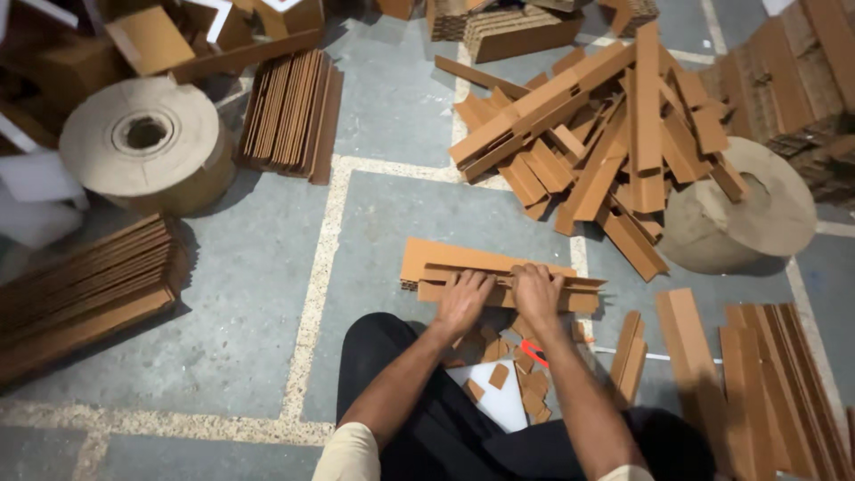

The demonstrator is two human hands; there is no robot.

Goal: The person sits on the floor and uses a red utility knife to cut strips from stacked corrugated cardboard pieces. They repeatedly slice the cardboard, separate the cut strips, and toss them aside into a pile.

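A brown folded cardboard piece (445, 260) lies on the grey floor in front of my knees. My left hand (463, 298) presses down on its near edge, fingers spread over the fold. Close beside it, my right hand (536, 292) grips the same piece at its right half. Small cardboard offcuts (525, 374) and a white sheet (499, 401) lie between my legs, with a red tool handle (534, 353) partly hidden under my right forearm.
A heap of cardboard strips (597, 134) lies ahead right. Paper rolls sit at the left (147, 142) and right (744, 209). Stacks of flat cardboard lie at the far left (80, 289), upper middle (289, 111) and near right (757, 374).
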